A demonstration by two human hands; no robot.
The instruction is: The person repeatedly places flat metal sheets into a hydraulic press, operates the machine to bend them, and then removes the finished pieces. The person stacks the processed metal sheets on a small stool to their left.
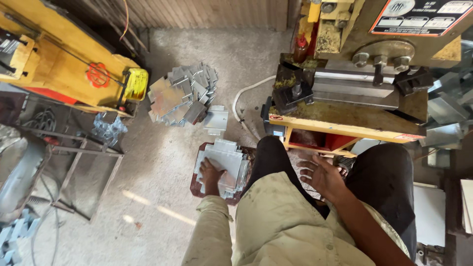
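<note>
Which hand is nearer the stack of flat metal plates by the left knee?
Left. The left hand rests on the stack of metal plates, touching its top sheet. The right hand hovers open between the knees, below the yellow press machine, well apart from the stack.

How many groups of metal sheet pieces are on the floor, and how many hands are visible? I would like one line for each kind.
Stack of metal sheets under the left hand: 1
Loose pile of metal pieces: 1
Single bent piece: 1
Hands, with right hand: 2
Total: 5
</note>
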